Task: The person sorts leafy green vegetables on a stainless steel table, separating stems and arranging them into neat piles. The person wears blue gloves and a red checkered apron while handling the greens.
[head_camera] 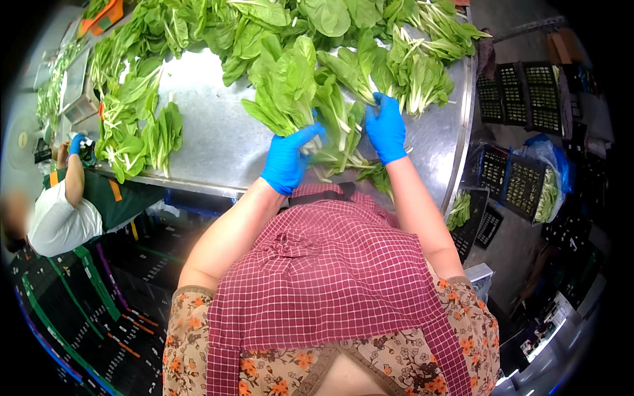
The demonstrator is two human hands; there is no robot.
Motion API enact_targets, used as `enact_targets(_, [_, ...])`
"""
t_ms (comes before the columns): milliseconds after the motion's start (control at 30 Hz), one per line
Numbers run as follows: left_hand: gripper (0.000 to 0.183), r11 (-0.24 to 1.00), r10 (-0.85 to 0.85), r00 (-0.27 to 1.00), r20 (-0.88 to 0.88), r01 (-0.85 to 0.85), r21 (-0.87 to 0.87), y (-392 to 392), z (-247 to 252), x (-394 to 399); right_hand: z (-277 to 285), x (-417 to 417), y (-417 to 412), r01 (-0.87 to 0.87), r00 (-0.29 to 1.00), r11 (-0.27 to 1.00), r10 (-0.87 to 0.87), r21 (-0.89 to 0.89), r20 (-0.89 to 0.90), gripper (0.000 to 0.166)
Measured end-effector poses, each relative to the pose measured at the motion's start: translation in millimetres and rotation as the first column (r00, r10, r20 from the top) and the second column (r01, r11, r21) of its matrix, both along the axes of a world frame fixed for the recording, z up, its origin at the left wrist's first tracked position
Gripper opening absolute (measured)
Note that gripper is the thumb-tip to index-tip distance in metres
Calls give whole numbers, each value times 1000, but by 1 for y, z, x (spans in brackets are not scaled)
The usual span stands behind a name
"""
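Note:
A bunch of leafy greens [287,84] with pale stems is gripped by its stem end in my left hand [288,159], which wears a blue glove. My right hand [386,126], gloved the same way, has its thumb and fingertips at the stem of another leafy green [351,74]. Between the two hands, more loose greens [333,106] lie with their stems towards me. Small leaves and cut stem bits [342,161] lie near the table edge in front of my checked apron [322,252]. My fingers hide part of the stems.
Piled greens [237,29] cover the far side of the metal table [213,123], with a bundle [163,133] at the left. A co-worker [69,213] stands at the left edge. Black crates [525,94] stand on the right, and stacked crates [74,297] at lower left.

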State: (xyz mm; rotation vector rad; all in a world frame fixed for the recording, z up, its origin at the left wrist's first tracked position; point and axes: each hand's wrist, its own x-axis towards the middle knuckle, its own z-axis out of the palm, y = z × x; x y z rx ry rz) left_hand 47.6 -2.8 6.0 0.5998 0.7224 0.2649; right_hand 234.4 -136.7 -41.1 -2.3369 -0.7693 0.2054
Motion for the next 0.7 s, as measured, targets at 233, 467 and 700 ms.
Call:
enact_targets(233, [26, 985, 107, 994, 4, -105, -136, -3, 23, 6, -2, 21, 9, 21, 1000, 965, -16, -260, 20, 33])
enact_targets(467, [16, 992, 115, 993, -4, -115, -47, -1, -5, 0, 21, 22, 7, 186, 707, 978, -65, 97, -704, 28])
enact_targets(700, [14, 979, 177, 983, -57, -182, -92, -8, 24, 13, 64, -31, 16, 152, 596, 916, 215, 372, -774, 31])
